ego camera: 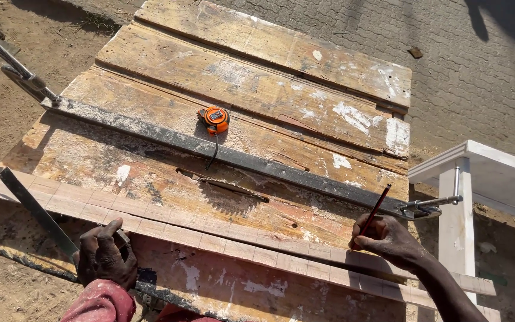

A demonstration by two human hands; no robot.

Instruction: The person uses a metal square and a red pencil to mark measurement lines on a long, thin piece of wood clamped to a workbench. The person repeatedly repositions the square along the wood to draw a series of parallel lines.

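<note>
A person leans over a rough plank worktop [150,161] out in the sun. A long pale wooden strip [222,241], ruled across with many short lines, lies along the near edge of the worktop, running from the left edge down toward the near right corner.

The left hand [105,256] is pressed down at the near left, its grip closed over a dark metal square [37,211] whose blade angles across the strip. The right hand [388,238] rests on the strip toward the near right corner, fingers pinching a red pencil [372,213] with its tip at the wood.

A circular saw blade [225,186] pokes up through a slot at the middle of the worktop, just beyond the strip. Behind it a long dark metal bar [239,158] crosses the worktop from left edge to right, clamped at both ends, and an orange tape measure [214,119] sits just behind that. A white painted frame [478,173] stands off the right edge.

What worries me is that exposed blade: the strip lies close to its teeth, and a hand sliding along could meet them. The square could also shift if the left hand eases off, and the line would go crooked. The strip overhangs on the right, so leaning on that end might tip it.
</note>
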